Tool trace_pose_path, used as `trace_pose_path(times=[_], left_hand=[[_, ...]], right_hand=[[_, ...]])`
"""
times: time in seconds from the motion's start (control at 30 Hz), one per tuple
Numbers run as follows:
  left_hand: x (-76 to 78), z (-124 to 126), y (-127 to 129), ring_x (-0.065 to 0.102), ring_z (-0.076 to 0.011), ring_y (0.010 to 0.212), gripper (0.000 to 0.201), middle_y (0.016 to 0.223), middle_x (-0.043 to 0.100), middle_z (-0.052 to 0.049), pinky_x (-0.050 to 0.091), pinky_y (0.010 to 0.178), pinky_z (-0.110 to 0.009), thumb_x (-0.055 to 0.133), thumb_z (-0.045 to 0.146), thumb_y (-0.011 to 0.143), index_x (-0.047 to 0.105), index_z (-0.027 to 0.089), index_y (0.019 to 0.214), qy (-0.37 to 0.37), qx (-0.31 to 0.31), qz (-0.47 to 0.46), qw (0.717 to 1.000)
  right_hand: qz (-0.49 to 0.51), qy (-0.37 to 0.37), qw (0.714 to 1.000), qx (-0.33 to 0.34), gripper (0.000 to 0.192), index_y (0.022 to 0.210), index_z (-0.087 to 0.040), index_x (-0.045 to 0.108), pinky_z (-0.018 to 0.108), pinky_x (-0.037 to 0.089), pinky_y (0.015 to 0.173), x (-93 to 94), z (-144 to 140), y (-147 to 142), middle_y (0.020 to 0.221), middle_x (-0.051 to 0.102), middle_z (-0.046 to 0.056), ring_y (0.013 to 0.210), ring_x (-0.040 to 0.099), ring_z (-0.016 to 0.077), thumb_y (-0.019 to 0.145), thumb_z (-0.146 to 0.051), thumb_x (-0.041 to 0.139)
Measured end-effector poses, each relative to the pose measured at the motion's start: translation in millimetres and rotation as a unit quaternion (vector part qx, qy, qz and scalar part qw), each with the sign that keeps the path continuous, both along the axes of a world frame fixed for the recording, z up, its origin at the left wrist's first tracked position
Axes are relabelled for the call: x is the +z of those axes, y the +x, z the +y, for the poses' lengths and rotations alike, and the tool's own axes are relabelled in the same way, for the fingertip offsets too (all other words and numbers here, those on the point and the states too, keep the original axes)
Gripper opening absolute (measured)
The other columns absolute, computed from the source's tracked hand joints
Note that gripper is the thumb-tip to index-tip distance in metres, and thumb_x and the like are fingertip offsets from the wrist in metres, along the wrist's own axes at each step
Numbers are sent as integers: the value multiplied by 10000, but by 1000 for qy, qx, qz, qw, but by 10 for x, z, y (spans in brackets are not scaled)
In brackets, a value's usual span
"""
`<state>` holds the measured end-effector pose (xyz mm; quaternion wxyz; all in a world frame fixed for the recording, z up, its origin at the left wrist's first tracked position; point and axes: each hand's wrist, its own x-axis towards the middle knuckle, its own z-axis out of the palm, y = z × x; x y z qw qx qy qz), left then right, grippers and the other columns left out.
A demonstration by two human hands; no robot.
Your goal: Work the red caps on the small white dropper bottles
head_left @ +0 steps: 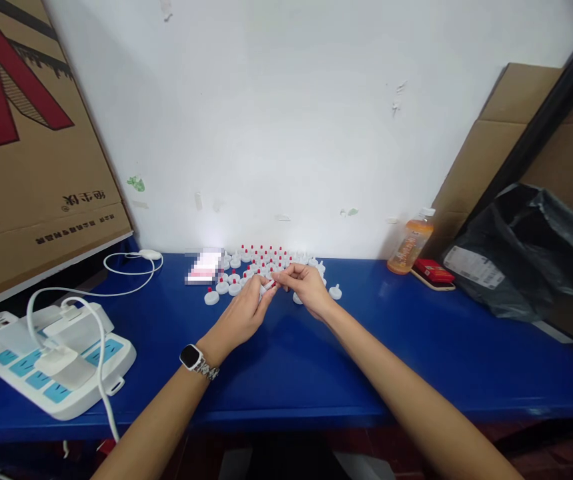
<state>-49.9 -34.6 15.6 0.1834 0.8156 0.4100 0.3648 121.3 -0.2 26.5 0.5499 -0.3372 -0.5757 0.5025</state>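
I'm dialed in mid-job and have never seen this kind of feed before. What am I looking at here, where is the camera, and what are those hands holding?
There is no machine: one camera on a person's head looks forward and down at their own bare hands. The left hand, with a wristwatch, and the right hand meet over a blue table and pinch a small white piece with a red tip between them. Just behind lies a cluster of white caps with red tips. At left sits a white power strip with chargers plugged in; at right stand an orange bottle, a red box and a black bag. Cardboard leans against the wall on both sides.
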Motion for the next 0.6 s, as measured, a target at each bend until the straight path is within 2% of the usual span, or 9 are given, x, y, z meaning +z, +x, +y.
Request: trace_pose_path(times=[0.13, 0.33, 0.5, 0.6], left_hand=[[6, -10, 7, 570, -210, 960, 225, 1041, 583, -68, 456, 847, -373, 323, 409, 1021, 440, 217, 1018, -1, -11, -8, 1000], [-73, 34, 16, 573, -210, 935, 212, 1033, 571, -74, 461, 835, -375, 321, 407, 1019, 412, 216, 1022, 13, -4, -31, 999], [-100, 32, 43, 568, -211, 953, 220, 1048, 569, -79, 464, 862, -383, 331, 400, 1018, 430, 210, 1063, 12, -13, -25, 1000], [-77, 15, 60, 564, -213, 975, 244, 1070, 571, -79, 465, 894, -391, 355, 409, 1012, 444, 215, 1130, 13, -18, -15, 1000]], right_hand=[[2, -8, 1000, 14, 360, 624, -171, 630, 244, 409, 557, -3, -31, -45, 588, 628, -9, 540, 505, 98, 585, -446, 860], [18, 30, 998, -61, 375, 636, -180, 621, 279, 469, 614, -92, -68, -187, 624, 642, 5, 596, 576, 138, 642, -504, 811], [6, 28, 999, -31, 396, 649, -189, 578, 280, 474, 631, -114, -85, -156, 651, 646, 6, 620, 592, 144, 644, -513, 807], [-47, 62, 997, -15, 381, 684, -198, 550, 269, 455, 617, -89, -72, -21, 667, 632, 0, 623, 575, 139, 706, -513, 764]])
